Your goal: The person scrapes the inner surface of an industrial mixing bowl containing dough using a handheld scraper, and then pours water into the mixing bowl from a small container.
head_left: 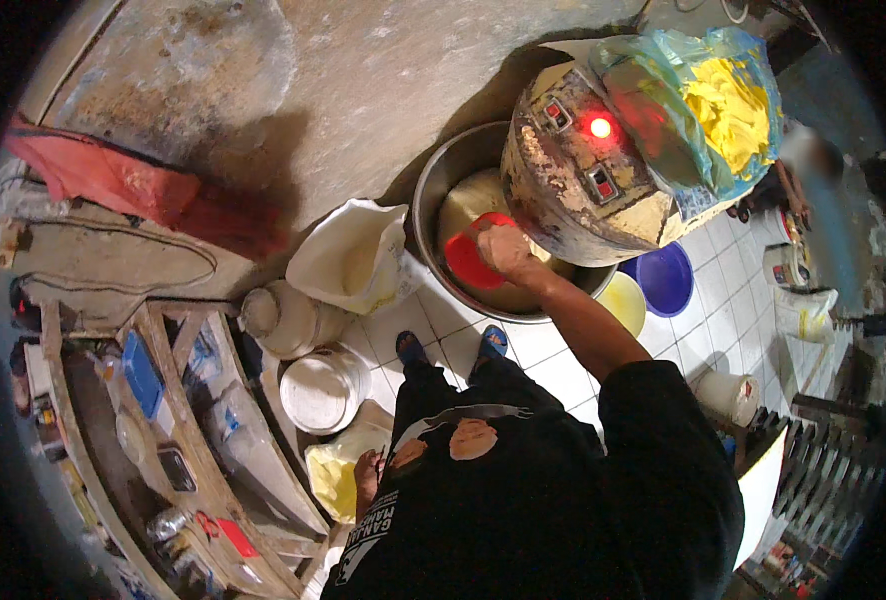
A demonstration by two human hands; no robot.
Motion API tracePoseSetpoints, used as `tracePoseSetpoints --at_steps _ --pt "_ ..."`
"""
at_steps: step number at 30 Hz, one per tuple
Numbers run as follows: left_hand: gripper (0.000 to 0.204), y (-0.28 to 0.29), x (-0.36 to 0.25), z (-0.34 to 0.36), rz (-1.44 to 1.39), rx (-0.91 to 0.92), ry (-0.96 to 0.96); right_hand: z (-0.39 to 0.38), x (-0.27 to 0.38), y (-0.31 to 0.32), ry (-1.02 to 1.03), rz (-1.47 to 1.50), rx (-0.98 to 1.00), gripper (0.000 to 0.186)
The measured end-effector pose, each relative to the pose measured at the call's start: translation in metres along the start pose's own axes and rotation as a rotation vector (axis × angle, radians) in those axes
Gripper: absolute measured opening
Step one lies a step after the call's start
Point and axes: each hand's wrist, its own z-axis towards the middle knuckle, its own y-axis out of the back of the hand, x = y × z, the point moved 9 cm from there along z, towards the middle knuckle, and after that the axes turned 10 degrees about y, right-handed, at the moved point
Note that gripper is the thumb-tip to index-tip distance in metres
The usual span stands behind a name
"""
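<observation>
My right hand (pixel 506 250) is closed on a red plastic scoop (pixel 471 262), held over a large metal mixing bowl (pixel 430 190). Inside the bowl lies a pale mass (pixel 473 198) that looks like dough or flour, partly covered by the scoop and my arm. A worn mixer head (pixel 573 180) with a glowing red light overhangs the bowl's right side. My left hand (pixel 367 474) hangs low beside my shirt, near a clear bag with yellow contents (pixel 333 482). Its fingers are mostly hidden and in shadow.
On the mixer rests a plastic bag of soft yellow stuff (pixel 728 110). An open white sack (pixel 348 262), a lidded white bucket (pixel 321 390) and a wooden rack (pixel 203 440) stand left. Yellow (pixel 623 303) and purple tubs (pixel 663 280) sit right of the bowl. Another person (pixel 823 210) is far right.
</observation>
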Motion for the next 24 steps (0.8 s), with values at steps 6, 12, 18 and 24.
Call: tracePoseSetpoints --at_steps 6,12,18,24 --pt "0.028 0.047 0.033 0.078 -0.969 0.126 0.443 0.01 0.016 0.008 0.001 0.047 0.079 0.017" --pt "0.038 0.114 -0.071 0.103 -0.814 0.151 0.207 0.004 0.01 -0.001 0.031 -0.128 -0.07 0.017" --pt "0.035 0.112 -0.082 0.111 -0.845 0.188 0.193 0.014 0.037 0.007 -0.024 0.023 0.261 0.018" --pt "0.035 0.067 -0.071 0.114 -0.848 0.293 0.276 0.007 0.042 0.018 -0.031 -0.131 0.225 0.021"
